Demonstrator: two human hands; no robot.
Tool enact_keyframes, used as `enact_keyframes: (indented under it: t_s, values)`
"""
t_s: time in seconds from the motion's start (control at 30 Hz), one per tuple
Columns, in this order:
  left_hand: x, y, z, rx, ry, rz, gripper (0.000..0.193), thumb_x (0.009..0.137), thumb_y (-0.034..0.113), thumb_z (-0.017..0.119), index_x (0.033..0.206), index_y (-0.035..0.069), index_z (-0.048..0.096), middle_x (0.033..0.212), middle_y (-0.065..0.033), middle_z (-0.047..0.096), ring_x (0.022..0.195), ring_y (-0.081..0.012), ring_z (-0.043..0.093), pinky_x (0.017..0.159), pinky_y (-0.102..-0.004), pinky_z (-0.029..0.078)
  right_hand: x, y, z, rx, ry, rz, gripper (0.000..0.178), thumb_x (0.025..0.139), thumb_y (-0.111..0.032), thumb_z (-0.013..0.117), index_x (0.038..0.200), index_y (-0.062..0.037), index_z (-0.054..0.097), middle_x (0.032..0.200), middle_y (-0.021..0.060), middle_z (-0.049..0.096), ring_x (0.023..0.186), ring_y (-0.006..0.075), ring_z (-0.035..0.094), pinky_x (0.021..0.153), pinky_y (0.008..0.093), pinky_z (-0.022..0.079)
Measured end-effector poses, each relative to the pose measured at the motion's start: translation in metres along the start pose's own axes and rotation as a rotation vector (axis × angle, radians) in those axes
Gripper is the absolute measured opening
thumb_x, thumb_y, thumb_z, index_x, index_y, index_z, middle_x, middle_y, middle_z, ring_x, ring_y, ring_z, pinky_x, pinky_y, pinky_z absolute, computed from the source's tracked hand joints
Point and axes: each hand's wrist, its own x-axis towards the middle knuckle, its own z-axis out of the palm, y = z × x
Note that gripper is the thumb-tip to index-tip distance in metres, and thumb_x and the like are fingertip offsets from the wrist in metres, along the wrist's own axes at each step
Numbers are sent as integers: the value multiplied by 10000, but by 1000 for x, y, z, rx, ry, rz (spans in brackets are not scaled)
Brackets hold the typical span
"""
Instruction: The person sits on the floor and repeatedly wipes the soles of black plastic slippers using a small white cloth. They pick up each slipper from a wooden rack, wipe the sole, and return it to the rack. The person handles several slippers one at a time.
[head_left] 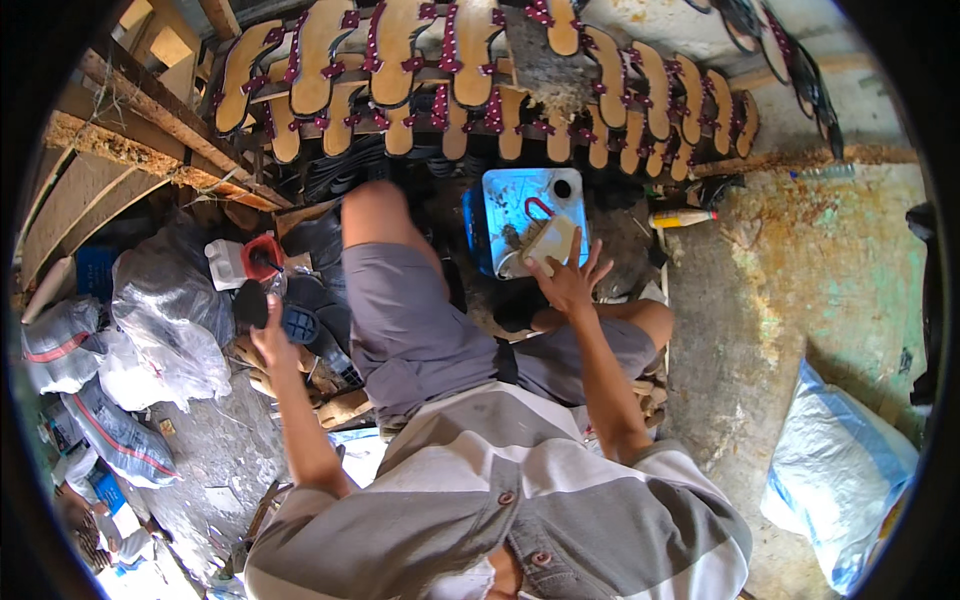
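My left hand [272, 338] is out to the left, closed on a dark, flat, rounded piece [250, 304] whose exact kind I cannot make out. Just beyond it are a red cup [262, 257] with a dark stick in it and a white plastic jug [225, 264]. Over the near right corner of a blue container [497, 200], my right hand [567, 287] has its fingers spread. Its fingertips lie at a pale cream block [550, 243] on the container's top. A red curved handle [539, 207] shows beside that block.
Rows of sandals [390, 60] with dotted dark red straps stand on racks ahead. A yellow bottle [683, 218] lies on the right. Plastic bags [170, 310] crowd the left floor, and a white-and-blue sack [840, 470] lies at the lower right. Wooden beams [170, 150] rise at the upper left.
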Motion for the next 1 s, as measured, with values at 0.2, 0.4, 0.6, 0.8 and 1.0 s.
enact_keyframes:
  t_s: [0.2, 0.4, 0.6, 0.8, 1.0]
  values:
    - [-107, 162, 107, -327, -503, -308, 498, 857, 322, 607, 1254, 20, 611, 1069, -128, 693, 876, -260, 710, 744, -386, 600, -37, 8, -17, 269, -77, 111, 782, 959, -754, 409, 1371, -149, 681, 1716, 191, 111, 1553, 453, -167, 1122, 720, -186]
    - [-190, 185, 251, -901, -993, -408, 626, 955, 285, 599, 1464, -47, 450, 1353, -210, 604, 1187, -360, 636, 960, -464, 576, -44, -44, -107, 2038, -222, -113, 495, 1028, -457, 493, 1246, -42, 654, 1378, 63, 644, 1173, 202, 568, 1060, 398, 359]
    - [-226, 212, 298, -843, -1073, -382, 551, 1036, 362, 495, 1405, -48, 488, 1222, -201, 635, 990, -307, 647, 870, -394, 560, -81, -106, -146, 1795, 428, -793, 561, 1071, -436, 407, 1058, -34, 798, 1611, 148, 379, 1534, 262, 235, 1215, 470, 136]
    - [-235, 223, 306, -857, -1312, -477, 561, 1040, 373, 471, 1413, -47, 471, 1229, -225, 636, 1021, -335, 670, 900, -421, 570, -62, -85, -147, 1549, 417, -769, 468, 1025, -432, 503, 1044, -91, 822, 1652, 144, 300, 1538, 288, 223, 1193, 524, 151]
    - [-229, 226, 318, -1123, -1025, -98, 663, 1020, 474, 504, 1493, 14, 442, 1283, -226, 609, 1081, -336, 637, 966, -421, 559, -108, -122, -144, 1798, 624, -848, 351, 1025, -303, 570, 1077, -54, 811, 1682, 141, 221, 1542, 287, 221, 1212, 454, 169]
